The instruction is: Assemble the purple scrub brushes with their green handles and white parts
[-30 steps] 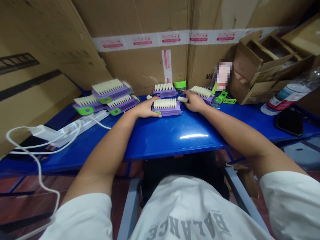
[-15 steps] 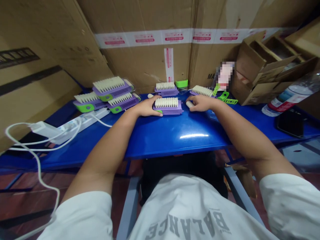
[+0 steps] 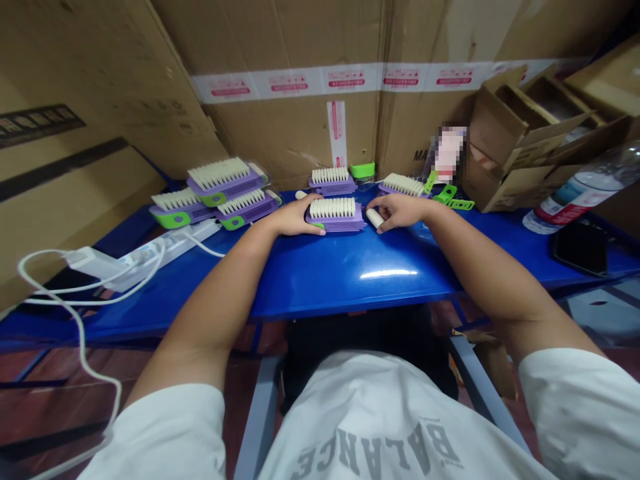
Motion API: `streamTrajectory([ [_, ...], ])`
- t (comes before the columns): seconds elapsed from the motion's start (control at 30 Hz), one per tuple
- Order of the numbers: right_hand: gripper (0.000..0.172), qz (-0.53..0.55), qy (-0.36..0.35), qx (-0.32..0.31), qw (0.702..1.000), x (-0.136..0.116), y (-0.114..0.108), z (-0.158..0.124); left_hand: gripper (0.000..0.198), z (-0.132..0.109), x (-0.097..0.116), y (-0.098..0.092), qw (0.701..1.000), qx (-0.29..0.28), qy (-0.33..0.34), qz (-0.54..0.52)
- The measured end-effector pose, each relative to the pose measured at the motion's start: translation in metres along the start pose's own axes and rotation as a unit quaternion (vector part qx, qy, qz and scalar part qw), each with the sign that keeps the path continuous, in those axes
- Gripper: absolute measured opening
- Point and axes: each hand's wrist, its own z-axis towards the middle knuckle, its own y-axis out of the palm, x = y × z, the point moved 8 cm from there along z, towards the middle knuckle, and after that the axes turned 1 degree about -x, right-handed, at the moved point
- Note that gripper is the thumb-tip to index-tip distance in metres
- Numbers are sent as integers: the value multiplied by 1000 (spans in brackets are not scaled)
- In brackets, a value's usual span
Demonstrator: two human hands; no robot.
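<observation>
My left hand [image 3: 296, 217] is closed around the left end of a purple brush [image 3: 336, 225] with cream bristles facing up and a bit of green near my thumb. Just off the brush's right end, my right hand [image 3: 401, 211] pinches a short cream cylinder [image 3: 375, 219], tilted and apart from the brush. Beyond my left fingers lies another cream, rounded-end piece [image 3: 301, 195]. Behind sits a similar purple brush [image 3: 332, 181], beside a green cap-like part [image 3: 363, 171]. A further brush [image 3: 403, 185] is partly hidden by my right hand, next to green strap-like parts [image 3: 453, 198].
Several purple brushes with green ends [image 3: 227, 180] are piled at the left. Before them is a white power strip [image 3: 145, 257] with cables. On the right are a water bottle [image 3: 575, 200], a black phone [image 3: 580, 248] and open cartons [image 3: 515, 133]. Large cardboard boxes [image 3: 295, 133] stand behind the blue table [image 3: 325, 287].
My right hand has shifted slightly left, bringing the cream cylinder nearer the brush's right end, and more of the cylinder shows. My left hand keeps its hold on the brush.
</observation>
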Motion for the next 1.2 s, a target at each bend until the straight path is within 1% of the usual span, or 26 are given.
streamTrajectory([
  [0.07, 80, -2, -10, 6, 1000, -3, 0, 1, 112, 0, 0, 0, 1000, 2, 2, -1],
  [0.17, 74, -8, -22, 21, 999, -7, -2, 1, 112, 1, -1, 0, 1000, 4, 3, -5],
  [0.27, 69, -17, -20, 35, 999, -9, -4, 2, 112, 1, -1, 0, 1000, 3, -1, -4],
  [0.37, 75, -6, -1, 41, 999, -4, -3, 4, 112, 1, -1, 0, 1000, 4, 0, -3],
  [0.43, 82, 20, 5, 54, 998, -1, -3, 4, 113, 1, 0, 0, 1000, 3, -1, 0],
  [0.5, 85, 52, 8, 57, 997, 2, -3, 3, 115, 1, -1, 0, 1000, 2, -5, 3],
  [0.63, 77, 78, 39, 26, 996, 4, 1, 2, 121, 0, 2, -2, 1000, 11, -1, 6],
  [0.77, 73, 81, 70, 60, 992, 5, -3, 1, 121, 0, 7, -4, 999, 29, 16, 5],
  [0.83, 68, 88, 68, 68, 992, 5, -3, 2, 120, 1, 9, -4, 999, 35, 25, 12],
  [0.9, 63, 97, 54, 52, 992, 6, -1, 4, 119, 3, 11, -2, 998, 38, 35, 21],
  [1.0, 63, 120, 43, 33, 991, 9, 3, 6, 117, 4, 14, 1, 998, 44, 43, 26],
  [1.2, 55, 144, 45, 54, 987, 9, 3, 8, 120, 3, 17, 2, 999, 41, 21, 20],
])
